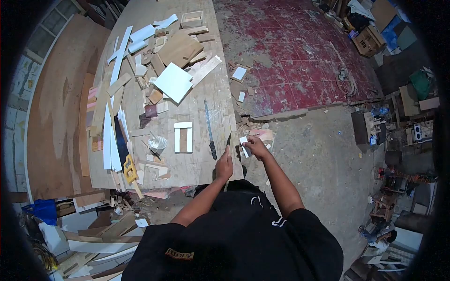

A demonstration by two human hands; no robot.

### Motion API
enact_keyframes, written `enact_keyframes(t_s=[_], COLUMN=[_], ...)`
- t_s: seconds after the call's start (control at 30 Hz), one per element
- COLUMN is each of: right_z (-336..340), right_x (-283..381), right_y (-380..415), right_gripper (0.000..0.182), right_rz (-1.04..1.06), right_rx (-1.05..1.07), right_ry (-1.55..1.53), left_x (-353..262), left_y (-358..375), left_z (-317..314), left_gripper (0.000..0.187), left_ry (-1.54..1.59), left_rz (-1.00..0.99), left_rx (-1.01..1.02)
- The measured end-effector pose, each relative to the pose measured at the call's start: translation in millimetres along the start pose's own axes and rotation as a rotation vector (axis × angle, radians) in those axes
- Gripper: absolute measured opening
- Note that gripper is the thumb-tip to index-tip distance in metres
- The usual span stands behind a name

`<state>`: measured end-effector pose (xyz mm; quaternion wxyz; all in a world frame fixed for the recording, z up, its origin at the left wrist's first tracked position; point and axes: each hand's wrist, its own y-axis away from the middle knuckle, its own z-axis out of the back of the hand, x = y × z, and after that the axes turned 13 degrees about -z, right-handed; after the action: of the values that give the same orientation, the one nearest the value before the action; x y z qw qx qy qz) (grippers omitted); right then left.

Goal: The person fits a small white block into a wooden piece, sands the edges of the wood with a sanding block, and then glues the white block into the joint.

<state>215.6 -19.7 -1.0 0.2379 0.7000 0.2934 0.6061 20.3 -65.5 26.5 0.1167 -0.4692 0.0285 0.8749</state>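
Observation:
My left hand is closed around a knife, its dark pointed blade directed away from me, near the table's right edge. Just beyond that edge, my right hand pinches a small white strip between thumb and fingers. The strip is upright and apart from the blade. Left of my left hand lies a narrow toothed saw with a black handle. Farther left, a small wooden frame-like piece with white strips lies flat on the table.
The wooden table carries a yellow-handled handsaw, a clear plastic cup, a white square panel and several wood offcuts. Scraps lie on the floor at right, near a raised red tiled area.

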Motion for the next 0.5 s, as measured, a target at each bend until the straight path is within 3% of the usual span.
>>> enact_keyframes(t_s=[0.1, 0.23, 0.3, 0.4, 0.5], right_z=[-3, -10, -9, -7, -15], right_x=[-6, 4, 6, 1, -6], right_y=[5, 18, 21, 16, 9], right_gripper=[0.017, 0.016, 0.02, 0.029, 0.03], right_rz=[0.002, -0.057, -0.119, -0.105, -0.083], right_rx=[0.053, 0.026, -0.089, -0.115, -0.092], right_ry=[-0.01, -0.044, 0.001, -0.042, -0.155], left_x=[2, 1, 1, 0, -4], left_y=[-1, -1, -1, -1, -1], left_z=[0, 1, 2, 1, 3], left_gripper=[0.048, 0.048, 0.048, 0.047, 0.047], left_ry=[-0.002, -0.006, 0.007, 0.029, 0.044], left_rz=[-0.044, -0.009, 0.033, -0.06, -0.018], left_rx=[-0.008, 0.022, 0.045, -0.031, -0.003])
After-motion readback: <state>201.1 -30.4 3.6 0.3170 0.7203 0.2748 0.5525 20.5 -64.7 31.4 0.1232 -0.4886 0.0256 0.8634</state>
